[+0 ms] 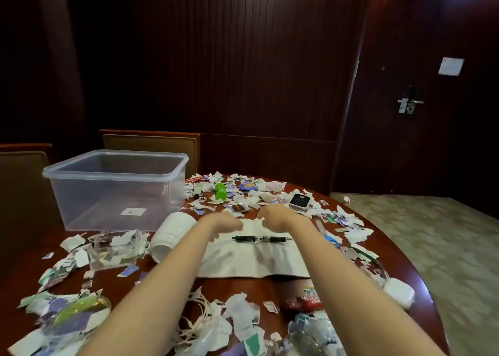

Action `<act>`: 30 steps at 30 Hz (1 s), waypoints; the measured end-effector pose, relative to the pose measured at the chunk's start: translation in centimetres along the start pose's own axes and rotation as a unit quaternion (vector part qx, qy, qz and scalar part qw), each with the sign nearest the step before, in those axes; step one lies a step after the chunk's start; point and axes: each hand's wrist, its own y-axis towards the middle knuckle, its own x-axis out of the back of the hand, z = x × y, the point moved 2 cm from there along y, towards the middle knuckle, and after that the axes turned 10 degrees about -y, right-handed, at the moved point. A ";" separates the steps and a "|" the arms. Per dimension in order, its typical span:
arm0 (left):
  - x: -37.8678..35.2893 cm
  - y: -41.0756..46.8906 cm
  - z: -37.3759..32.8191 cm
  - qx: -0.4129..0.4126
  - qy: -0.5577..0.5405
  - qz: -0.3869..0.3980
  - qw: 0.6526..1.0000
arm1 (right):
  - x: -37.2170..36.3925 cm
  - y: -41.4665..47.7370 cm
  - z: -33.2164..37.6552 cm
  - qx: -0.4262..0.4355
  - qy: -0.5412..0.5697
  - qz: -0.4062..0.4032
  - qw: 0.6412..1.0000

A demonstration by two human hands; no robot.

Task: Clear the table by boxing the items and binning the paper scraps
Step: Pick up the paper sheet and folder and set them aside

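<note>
Left hand (225, 224), right hand (274, 218) at sheet (253, 261) far edge; pen (262, 238) on sheet; grip blurred

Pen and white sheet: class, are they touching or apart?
Touching. The head view shows the pen lying flat on the white sheet, with paper visible all round it.

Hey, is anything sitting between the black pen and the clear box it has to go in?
Yes. A white cup lies on its side between the pen and the clear box, near the box's front right corner, with paper scraps beside it. Lifted high enough, the pen would likely pass over both.
</note>
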 end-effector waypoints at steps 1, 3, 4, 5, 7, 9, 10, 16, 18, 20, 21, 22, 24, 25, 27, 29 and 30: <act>-0.8 0.3 0.2 -0.003 0.049 0.010 0.999 | -0.6 0.3 0.0 -0.003 -0.002 0.011 1.000; -2.0 1.4 0.7 -0.010 0.112 0.017 0.994 | -1.9 1.2 -0.4 -0.011 -0.002 0.023 1.000; -2.5 1.4 1.0 -0.009 0.136 0.029 0.990 | -2.5 1.5 -0.6 -0.011 -0.006 0.029 0.999; -2.9 1.8 1.3 -0.006 0.159 0.047 0.986 | -3.0 1.9 -0.7 -0.015 -0.007 0.042 0.999; -3.2 2.3 1.9 0.003 0.192 0.084 0.978 | -3.9 2.5 -1.0 -0.026 0.006 0.061 0.998; -3.4 2.5 2.4 -0.002 0.225 0.119 0.967 | -4.6 2.8 -1.3 -0.028 0.011 0.064 0.998; -3.5 2.5 2.6 -0.017 0.240 0.132 0.962 | -4.9 2.9 -1.5 -0.029 0.022 0.060 0.998; -3.8 1.3 2.7 -0.149 0.323 0.076 0.931 | -6.3 1.8 -1.8 -0.008 0.042 0.110 0.993; -4.1 0.7 2.2 -0.211 0.404 0.039 0.889 | -6.6 1.4 -1.8 -0.003 0.048 0.117 0.992; -4.4 0.2 1.8 -0.274 0.466 0.015 0.841 | -6.5 1.2 -1.7 -0.003 0.048 0.119 0.992; -4.7 0.0 1.7 -0.300 0.490 0.009 0.819 | -6.6 1.2 -1.7 -0.004 0.045 0.120 0.992; -4.9 -0.1 1.7 -0.322 0.511 0.004 0.797 | -6.6 1.2 -1.8 -0.004 0.043 0.122 0.992; -5.2 -0.5 1.7 -0.354 0.539 -0.003 0.764 | -6.7 1.2 -2.0 -0.006 0.047 0.124 0.991; -5.2 -0.7 1.7 -0.363 0.544 -0.006 0.757 | -6.8 1.1 -2.2 -0.006 0.050 0.124 0.991; -4.8 -1.1 1.8 -0.356 0.557 -0.001 0.750 | -6.9 0.9 -2.4 -0.007 0.055 0.120 0.991; -3.8 -1.5 2.2 -0.337 0.567 -0.012 0.751 | -6.9 0.6 -2.5 -0.006 0.061 0.111 0.992; -3.2 -1.6 2.4 -0.332 0.561 -0.031 0.758 | -6.9 0.5 -2.5 -0.006 0.063 0.098 0.993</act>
